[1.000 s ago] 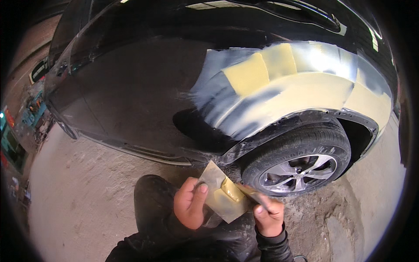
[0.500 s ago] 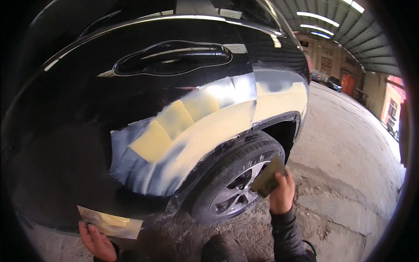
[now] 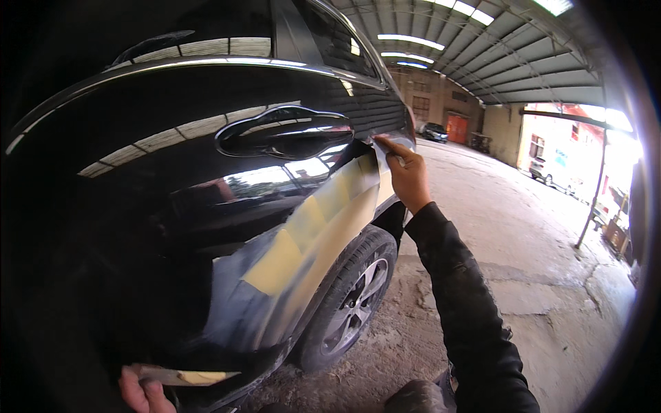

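Note:
My right hand [image 3: 408, 177] is raised to the rear of a black car's side, closed on a dark flat putty spreader [image 3: 367, 162]. The spreader lies at the upper end of the repair area, close to the rear edge of the door; whether its edge touches cannot be told. Pale yellow filler [image 3: 275, 265] runs in overlapping patches along the wheel arch, with grey sanded paint around it. Low at the left, my left hand [image 3: 144, 396] grips a thin mixing board [image 3: 157, 374], seen almost edge-on, with a lump of yellow putty [image 3: 204, 377] on it.
Above the filler is the black door handle [image 3: 286, 134]. The rear wheel [image 3: 351, 303] stands below the arch on rough concrete floor [image 3: 496, 206]. My knee [image 3: 416, 398] shows at the lower edge. Farther off are a parked car [image 3: 434, 132] and a red door [image 3: 456, 129].
My right hand has moved up from beside the wheel to the panel with the spreader. The board has tilted nearly edge-on. The view has swung, showing more of the hall.

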A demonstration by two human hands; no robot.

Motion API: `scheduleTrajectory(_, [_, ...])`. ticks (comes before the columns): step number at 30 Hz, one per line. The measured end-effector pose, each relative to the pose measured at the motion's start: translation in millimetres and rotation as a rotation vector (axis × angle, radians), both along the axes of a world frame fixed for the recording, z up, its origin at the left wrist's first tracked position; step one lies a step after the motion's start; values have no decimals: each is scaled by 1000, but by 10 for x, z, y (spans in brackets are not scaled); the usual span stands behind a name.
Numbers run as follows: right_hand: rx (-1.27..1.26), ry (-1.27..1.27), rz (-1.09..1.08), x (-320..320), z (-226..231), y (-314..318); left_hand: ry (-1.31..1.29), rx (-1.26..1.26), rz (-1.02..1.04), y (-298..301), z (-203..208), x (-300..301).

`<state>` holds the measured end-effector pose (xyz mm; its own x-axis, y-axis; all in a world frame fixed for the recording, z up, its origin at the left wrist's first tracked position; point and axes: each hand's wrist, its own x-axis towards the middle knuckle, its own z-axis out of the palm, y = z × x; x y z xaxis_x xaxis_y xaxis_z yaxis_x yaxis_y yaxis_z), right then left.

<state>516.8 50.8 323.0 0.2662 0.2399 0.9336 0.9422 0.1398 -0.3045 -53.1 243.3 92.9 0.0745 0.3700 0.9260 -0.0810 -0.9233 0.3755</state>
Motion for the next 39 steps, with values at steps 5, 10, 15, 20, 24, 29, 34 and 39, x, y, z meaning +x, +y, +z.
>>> scheduleTrajectory(5, [-54, 14, -100, -34, -56, 67, 91, 82, -351, -211, 513, 25])
scheduleTrajectory(10, [14, 163, -184, -169, -237, 135, 82, -67, -588, -268, 567, -125])
scheduleTrajectory(15, [-41, 324, -228, -492, -237, 159, 102, -77, -555, -185, 499, -268])
scheduleTrajectory(20, [-51, 344, -249, -787, -173, 199, 194, -224, -509, -153, 511, -381])
scheduleTrajectory(24, [-47, 427, -255, -954, -230, 232, 192, -233, -568, -127, 527, -384])
scheduleTrajectory(29, [-44, 362, -265, -1251, -308, 270, 216, -206, -582, -115, 528, -372])
scheduleTrajectory(34, [-19, 353, -283, -1567, -377, 311, 193, -143, -550, -117, 530, -325])
scheduleTrajectory(39, [-2, 391, -252, -1892, -515, 393, 194, -119, -559, -126, 488, -202])
